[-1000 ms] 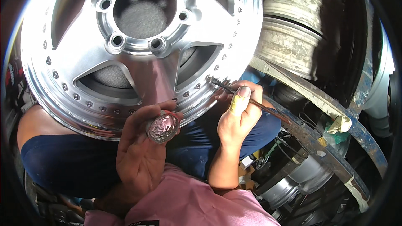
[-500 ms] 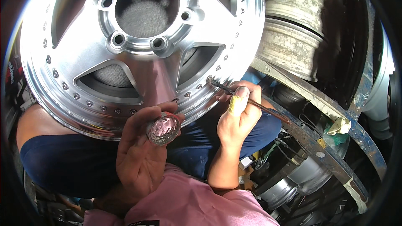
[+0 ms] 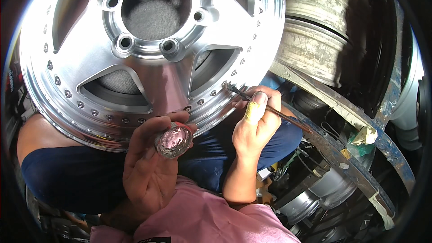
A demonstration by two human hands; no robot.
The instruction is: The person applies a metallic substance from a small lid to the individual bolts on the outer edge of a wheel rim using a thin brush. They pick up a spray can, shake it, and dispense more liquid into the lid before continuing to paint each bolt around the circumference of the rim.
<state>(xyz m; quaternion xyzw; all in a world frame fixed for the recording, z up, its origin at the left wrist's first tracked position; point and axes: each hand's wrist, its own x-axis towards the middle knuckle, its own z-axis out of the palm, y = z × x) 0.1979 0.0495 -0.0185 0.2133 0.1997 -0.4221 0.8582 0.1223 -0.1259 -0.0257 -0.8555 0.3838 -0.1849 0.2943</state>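
A large silver wheel rim [image 3: 81, 49] faces me, its outer lip ringed with small bolts. My right hand [image 3: 254, 121] pinches a thin paintbrush [image 3: 285, 116], thumb on top with a yellow patch on it. The dark bristle tip touches the rim by one of the bolts, at the lower right of the bolt ring. My left hand [image 3: 150, 166] is wrapped round a small round container [image 3: 174, 141] with a shiny, pinkish-looking inside and some red at its edge. It is held just below the rim's lower edge, tilted toward me.
Old, scuffed wheel rims [image 3: 310, 49] are stacked at the upper right. A worn metal frame [image 3: 346, 112] with peeling paint curves past them. More silver rims [image 3: 333, 189] lie below the frame at the lower right. My knees in dark blue shorts [image 3: 72, 177] are under the wheel.
The wheel has shifted very slightly left. My left hand and the container have dipped a little down and left. The right hand and brush stay nearly where they were.
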